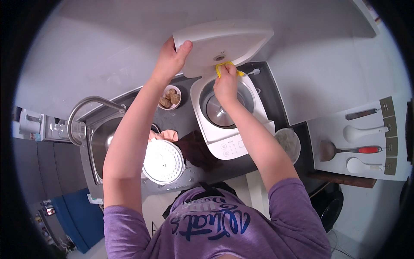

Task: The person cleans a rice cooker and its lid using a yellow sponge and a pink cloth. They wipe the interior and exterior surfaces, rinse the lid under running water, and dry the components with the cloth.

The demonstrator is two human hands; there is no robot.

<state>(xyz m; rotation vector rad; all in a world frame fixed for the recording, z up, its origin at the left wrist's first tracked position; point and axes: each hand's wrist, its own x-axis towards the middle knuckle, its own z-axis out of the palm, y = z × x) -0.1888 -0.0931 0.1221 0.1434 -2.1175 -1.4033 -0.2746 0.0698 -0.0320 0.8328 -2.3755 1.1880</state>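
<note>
I'm standing in a kitchen, and it looks like one in a home. A stainless sink [97, 152] with a curved metal faucet [92, 99] is set into a dark surface [184, 123] that runs along a pale wall [108, 64]. On it sits a white household rice cooker [230, 146] with a button panel, its lid [215, 43] raised. Nearby are a small bowl [178, 91] of brown, lumpy pieces and a white perforated basket [164, 160]. To the right, cooking utensils hang from hooks, among them a red-handled turner [346, 150] and a white ladle [364, 133]. The person's everyday purple T-shirt [207, 239] suits a household too.
</note>
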